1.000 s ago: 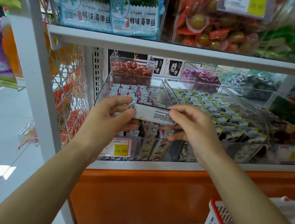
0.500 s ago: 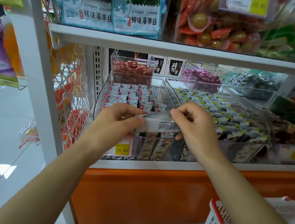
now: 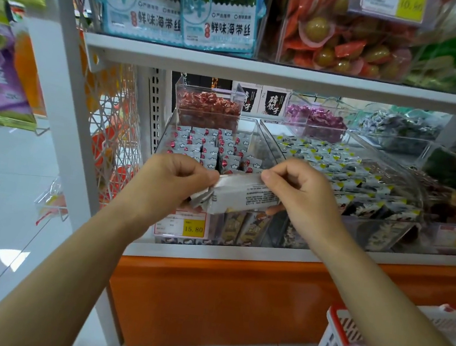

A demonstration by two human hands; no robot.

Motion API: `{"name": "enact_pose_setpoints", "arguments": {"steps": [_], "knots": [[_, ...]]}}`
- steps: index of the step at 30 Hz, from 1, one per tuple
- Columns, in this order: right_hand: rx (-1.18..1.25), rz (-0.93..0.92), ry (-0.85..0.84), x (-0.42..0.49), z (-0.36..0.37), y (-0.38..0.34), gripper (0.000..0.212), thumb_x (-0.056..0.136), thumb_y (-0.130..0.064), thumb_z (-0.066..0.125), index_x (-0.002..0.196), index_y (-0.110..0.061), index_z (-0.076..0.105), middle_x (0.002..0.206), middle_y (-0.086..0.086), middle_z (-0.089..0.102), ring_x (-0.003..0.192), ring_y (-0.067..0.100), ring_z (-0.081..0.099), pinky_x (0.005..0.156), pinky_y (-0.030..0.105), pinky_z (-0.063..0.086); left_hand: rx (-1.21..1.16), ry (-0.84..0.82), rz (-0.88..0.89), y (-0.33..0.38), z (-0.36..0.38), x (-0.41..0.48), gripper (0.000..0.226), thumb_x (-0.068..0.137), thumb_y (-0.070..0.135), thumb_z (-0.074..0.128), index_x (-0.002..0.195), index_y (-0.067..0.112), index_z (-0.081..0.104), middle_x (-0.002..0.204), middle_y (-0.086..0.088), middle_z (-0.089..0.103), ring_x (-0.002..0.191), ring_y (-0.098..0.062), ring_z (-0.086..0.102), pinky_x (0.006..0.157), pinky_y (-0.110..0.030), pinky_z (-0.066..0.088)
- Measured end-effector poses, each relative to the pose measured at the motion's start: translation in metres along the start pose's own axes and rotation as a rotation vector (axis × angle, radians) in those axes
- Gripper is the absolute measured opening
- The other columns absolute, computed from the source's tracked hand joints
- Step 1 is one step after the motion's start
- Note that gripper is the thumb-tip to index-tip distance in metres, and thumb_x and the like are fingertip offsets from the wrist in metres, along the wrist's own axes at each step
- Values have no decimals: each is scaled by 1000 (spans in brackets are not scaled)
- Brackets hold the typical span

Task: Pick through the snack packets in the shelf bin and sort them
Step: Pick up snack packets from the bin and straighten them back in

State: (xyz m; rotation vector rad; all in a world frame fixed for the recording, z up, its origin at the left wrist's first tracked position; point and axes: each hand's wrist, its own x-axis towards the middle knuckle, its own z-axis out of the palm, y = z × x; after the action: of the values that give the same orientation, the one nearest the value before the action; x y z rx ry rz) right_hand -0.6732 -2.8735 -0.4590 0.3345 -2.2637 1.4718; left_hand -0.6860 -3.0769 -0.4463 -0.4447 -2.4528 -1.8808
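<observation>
Broadly, setting: a shop shelf seen from the person's own head, with clear plastic bins of small snack packets side by side under an upper shelf (image 3: 261,71).
Task bin: the left clear bin (image 3: 168,134). Rows of silver packets (image 3: 212,148) with red dots stand on edge in its far half, and darker packets show through its near front wall.
Held bundle: a small bundle of silver-white packets (image 3: 244,196), printed back facing the camera, lying lengthwise from left to right just above the bin's near front edge.
Why held so: most likely, gripping both ends squares the bundle up — it could then go into the bin as one tidy row, not loose.
Left hand (image 3: 174,183): closed on the bundle's left end, fingers curled round it and thumb on top.
Right hand (image 3: 300,198): thumb and forefinger pinch the bundle's top right edge, with the other fingers curled in below.
Neighbouring bin (image 3: 384,236): just to the right, holding packets with yellow marks — its clear walls keep the two kinds apart.
Price label (image 3: 184,224): on the left bin's front, reading 15.80.
Basket (image 3: 336,333): red-rimmed, low at the near right.
</observation>
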Motion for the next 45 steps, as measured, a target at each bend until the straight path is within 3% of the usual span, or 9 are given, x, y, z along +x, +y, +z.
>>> {"name": "enact_pose_setpoints", "arguments": {"steps": [8,15,18,27,30,33,37,42,45], "knots": [[45,155,118,0,1,2,26,94,-22,55,81,1,60,70,1,64,51,16,64,55,44,56,158,-90,91,-3,10,-3,35,81,27,67,116,28,60,100,10,67,84,-2,66,65,-8,51],[223,133,-34,3,-1,4,31,85,-15,65,116,-19,64,88,0,69,66,13,63,68,30,58,59,46,116,-2,17,1,12,92,12,53,98,12,63,88,0,70,71,1,67,55,-10,50],[122,61,16,8,1,1,11,87,-12,63,92,-20,67,73,-2,66,58,11,62,62,28,57,104,92,113,-2,19,8,29,93,20,52,118,6,58,98,-3,69,76,-7,69,54,-17,53],[-50,47,240,105,17,9,18,85,-9,66,95,5,61,98,19,63,91,34,64,84,49,52,1008,6,109,-16,11,86,52,93,42,49,130,6,46,143,-14,41,133,-28,33,112,-41,25],[-142,-25,227,142,34,16,12,85,-6,65,82,-10,54,89,5,56,82,7,61,77,17,52,1119,-97,87,-26,15,115,63,94,50,39,137,5,37,153,-13,24,142,-27,16,115,-51,14],[-259,-78,178,168,50,26,14,86,-8,64,96,-4,56,81,-7,52,68,-9,50,55,-4,32,1169,-172,19,-34,17,138,71,94,57,27,147,9,23,157,-8,12,145,-25,5,114,-56,5],[-475,-104,75,194,63,42,25,86,-11,64,107,-1,57,105,11,59,90,16,49,67,19,32,1132,-218,-33,-41,17,151,69,94,57,24,134,3,37,150,-13,28,140,-28,19,110,-61,14],[-647,-141,-143,207,78,47,32,84,-15,62,62,-18,39,68,0,42,61,12,37,53,25,27,1146,-245,29,-41,17,147,61,95,54,21,130,9,46,150,-6,28,139,-24,21,109,-60,17],[-759,-141,-325,209,89,53,11,89,-21,59,85,-12,64,92,5,64,89,19,55,77,31,45,1128,-222,59,-41,14,142,59,96,52,21,132,12,45,155,-3,21,143,-20,14,111,-60,12]]}}
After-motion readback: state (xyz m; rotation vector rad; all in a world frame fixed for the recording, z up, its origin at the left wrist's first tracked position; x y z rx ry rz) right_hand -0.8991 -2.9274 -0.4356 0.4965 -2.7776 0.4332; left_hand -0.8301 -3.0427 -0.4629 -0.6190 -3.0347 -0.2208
